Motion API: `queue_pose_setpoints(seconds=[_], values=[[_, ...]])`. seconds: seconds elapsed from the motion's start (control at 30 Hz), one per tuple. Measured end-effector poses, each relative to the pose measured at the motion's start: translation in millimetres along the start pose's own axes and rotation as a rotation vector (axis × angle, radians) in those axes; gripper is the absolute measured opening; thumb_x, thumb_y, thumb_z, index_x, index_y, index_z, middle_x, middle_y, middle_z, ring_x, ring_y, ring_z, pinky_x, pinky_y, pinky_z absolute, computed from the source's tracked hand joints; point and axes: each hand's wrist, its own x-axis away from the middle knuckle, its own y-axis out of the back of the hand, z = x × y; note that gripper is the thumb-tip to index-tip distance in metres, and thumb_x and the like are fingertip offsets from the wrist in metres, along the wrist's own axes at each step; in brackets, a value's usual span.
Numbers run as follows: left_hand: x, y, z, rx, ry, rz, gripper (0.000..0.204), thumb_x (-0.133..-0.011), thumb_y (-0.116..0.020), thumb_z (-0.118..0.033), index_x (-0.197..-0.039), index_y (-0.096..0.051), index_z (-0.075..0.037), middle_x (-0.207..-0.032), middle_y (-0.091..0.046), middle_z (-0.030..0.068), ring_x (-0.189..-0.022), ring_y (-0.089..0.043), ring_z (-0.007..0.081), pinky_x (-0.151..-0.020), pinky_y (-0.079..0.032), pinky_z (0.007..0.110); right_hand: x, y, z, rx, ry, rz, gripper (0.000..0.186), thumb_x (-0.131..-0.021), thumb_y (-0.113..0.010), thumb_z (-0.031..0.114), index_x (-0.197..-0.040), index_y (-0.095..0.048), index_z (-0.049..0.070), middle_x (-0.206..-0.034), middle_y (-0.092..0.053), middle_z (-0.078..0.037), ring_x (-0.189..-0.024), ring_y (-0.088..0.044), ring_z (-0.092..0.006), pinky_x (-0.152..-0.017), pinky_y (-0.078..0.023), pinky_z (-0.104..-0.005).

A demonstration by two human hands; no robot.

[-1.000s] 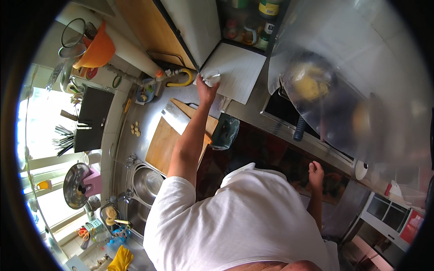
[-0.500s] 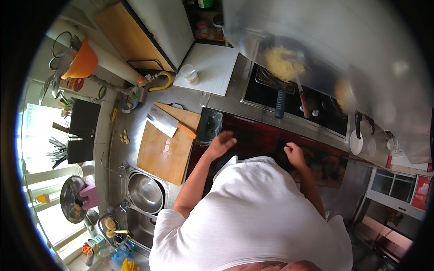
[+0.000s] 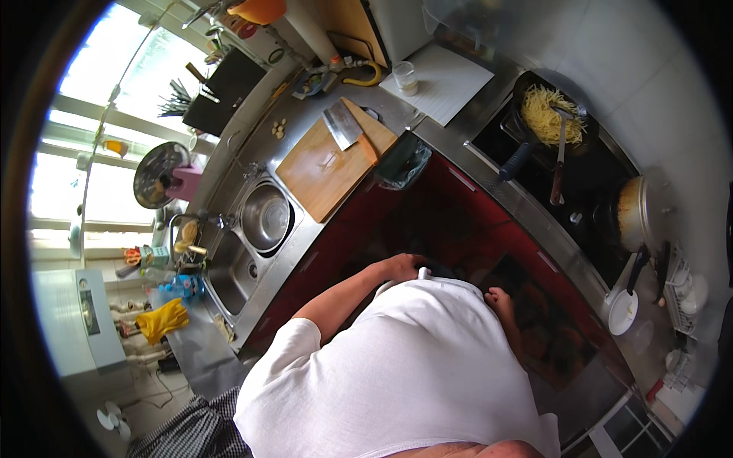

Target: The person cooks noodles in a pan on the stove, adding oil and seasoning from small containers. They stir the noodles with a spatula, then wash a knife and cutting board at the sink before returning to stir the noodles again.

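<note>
Left hand (image 3: pixel 403 267): finger state indeterminate. Right hand (image 3: pixel 500 299): fingers curled together. Keep wok handle (image 3: pixel 515 161) inside hob's (image 3: pixel 536 180) front edge.

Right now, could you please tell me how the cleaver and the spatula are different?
The cleaver lies on the board; the spatula rests in the wok. The cleaver's blade is broad; the spatula's shaft is narrow. The cleaver's handle is orange-brown, the spatula's dark reddish-brown. Both show shiny metal; neither is held.
</note>
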Motion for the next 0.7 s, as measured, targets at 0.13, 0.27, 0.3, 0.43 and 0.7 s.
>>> queue_pose_setpoints(seconds=[0.13, 0.27, 0.3, 0.43, 0.7], values=[[11.2, -45.0, 27.8, -0.030, -0.050, -0.123, 0.067, -0.094, -0.061, -0.053, -0.142, -0.060, -0.005, -0.136, -0.064, 0.0229, -0.130, -0.059, 0.0397, -0.112, -0.045, 0.043, 26.8, -9.6, -39.4, 0.019, -0.058, 0.117, 0.042, -0.090, -0.073, 0.028, -0.123, -0.069, 0.001, -0.106, -0.076, -0.020, -0.099, -0.075, -0.0294, -0.085, -0.057, -0.0408], [11.6, -26.1, 24.2, 0.218, 0.027, -0.481, 0.060, -0.094, -0.069, -0.046, -0.133, -0.064, -0.001, -0.127, -0.068, 0.0248, -0.121, -0.065, 0.0391, -0.105, -0.050, 0.044, 27.1, -1.7, -34.6, 0.040, -0.093, 0.083, 0.040, -0.090, -0.072, 0.026, -0.122, -0.069, 0.001, -0.104, -0.076, -0.020, -0.097, -0.075, -0.0322, -0.085, -0.057, -0.0414], [-1.2, -13.8, 37.5, 0.298, 0.060, -0.658, 0.059, -0.093, -0.073, -0.044, -0.131, -0.065, 0.001, -0.122, -0.070, 0.0250, -0.120, -0.066, 0.0378, -0.106, -0.050, 0.044, 27.5, 0.8, -28.7, 0.043, -0.093, 0.054, 0.040, -0.090, -0.072, 0.026, -0.121, -0.069, 0.001, -0.103, -0.076, -0.020, -0.096, -0.075, -0.0329, -0.085, -0.057, -0.0415], [-55.1, 104.9, 49.2, 0.086, 0.129, -1.231, 0.059, -0.092, -0.072, -0.045, -0.127, -0.058, 0.000, -0.120, -0.065, 0.0241, -0.110, -0.065, 0.0424, -0.092, -0.054, 0.050, 14.1, 11.6, -8.7, 0.074, -0.002, -0.121, 0.034, -0.092, -0.072, 0.019, -0.118, -0.069, -0.003, -0.092, -0.076, -0.019, -0.079, -0.074, -0.0233, -0.072, -0.057, -0.0390], [-150.2, 238.1, 129.5, 0.153, 0.251, -1.067, 0.077, -0.085, -0.078, -0.039, -0.131, -0.040, 0.010, -0.122, -0.064, 0.0306, -0.110, -0.066, 0.0449, -0.093, -0.055, 0.052, -0.5, -16.0, 59.0, 0.237, 0.025, -0.143, 0.033, -0.092, -0.074, 0.021, -0.118, -0.070, 0.000, -0.096, -0.077, -0.019, -0.082, -0.075, -0.0275, -0.073, -0.057, -0.0385]])
